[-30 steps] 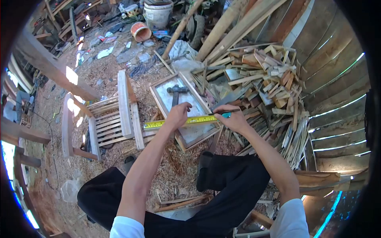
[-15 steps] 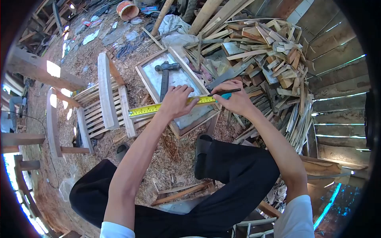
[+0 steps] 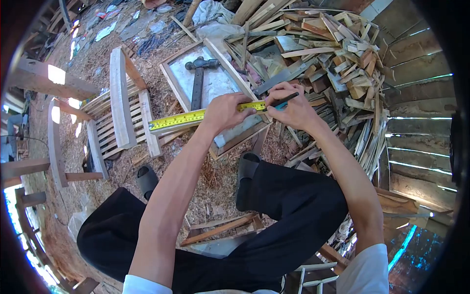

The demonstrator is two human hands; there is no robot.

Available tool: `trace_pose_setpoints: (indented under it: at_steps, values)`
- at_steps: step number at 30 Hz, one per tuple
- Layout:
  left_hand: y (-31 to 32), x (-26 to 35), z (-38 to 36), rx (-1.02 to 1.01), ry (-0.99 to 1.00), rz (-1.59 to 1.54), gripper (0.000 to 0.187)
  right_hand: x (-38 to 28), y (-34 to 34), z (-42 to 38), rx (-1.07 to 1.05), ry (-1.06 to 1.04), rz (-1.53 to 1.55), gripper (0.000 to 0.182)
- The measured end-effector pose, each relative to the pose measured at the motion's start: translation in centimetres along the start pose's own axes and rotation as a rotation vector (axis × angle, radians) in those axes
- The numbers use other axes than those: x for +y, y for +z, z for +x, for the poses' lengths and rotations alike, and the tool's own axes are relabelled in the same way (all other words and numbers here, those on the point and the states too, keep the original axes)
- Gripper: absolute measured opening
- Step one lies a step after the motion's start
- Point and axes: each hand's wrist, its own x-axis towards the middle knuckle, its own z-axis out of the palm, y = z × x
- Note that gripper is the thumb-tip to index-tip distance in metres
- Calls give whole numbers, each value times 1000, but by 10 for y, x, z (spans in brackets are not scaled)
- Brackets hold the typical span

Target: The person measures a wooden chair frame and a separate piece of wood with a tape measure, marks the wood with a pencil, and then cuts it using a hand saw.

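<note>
1. At the left of the frame, a slatted wooden seat frame (image 3: 115,115) is standing on the shavings-covered ground (image 3: 122,169), with a curved pale board (image 3: 118,98) rising along its near side.
2. At the lower left, a translucent plastic bag (image 3: 77,223) is lying beside the person's black trousers (image 3: 289,188). A dark sandal (image 3: 147,181) is showing just above the bent leg.
3. Left of center, a yellow measuring tape (image 3: 178,120) is stretching rightward to the right hand, its free end reaching the seat frame's side. A strip of wood (image 3: 178,129) is running just below it.
4. Near the center, the left hand (image 3: 225,111) is clamping on the measuring tape, fingers and thumb bent around its edges.
5. Above that hand, a hammer (image 3: 197,81) is lying on a shallow wooden-framed panel (image 3: 223,81), its head toward the top of the frame.
6. Right of center, the right hand (image 3: 292,109) is gripping a dark marker (image 3: 285,100) that is slanting down toward the measuring tape. Something teal is showing between its fingers; its shape is mostly hidden.
7. Just above the right hand, a flat metal blade (image 3: 274,82) is resting near the panel's edge.
8. At the upper right, a heap of scrap wood (image 3: 342,63) is spreading toward the plank wall (image 3: 421,127).
</note>
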Motion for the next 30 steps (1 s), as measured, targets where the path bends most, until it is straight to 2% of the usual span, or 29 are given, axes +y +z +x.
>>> trace_pose_setpoints:
  at_steps: [30]
  values:
    - [1, -3, 4, -8, -58, -7, 39, 21, 6, -6, 64, -156, -92, 21]
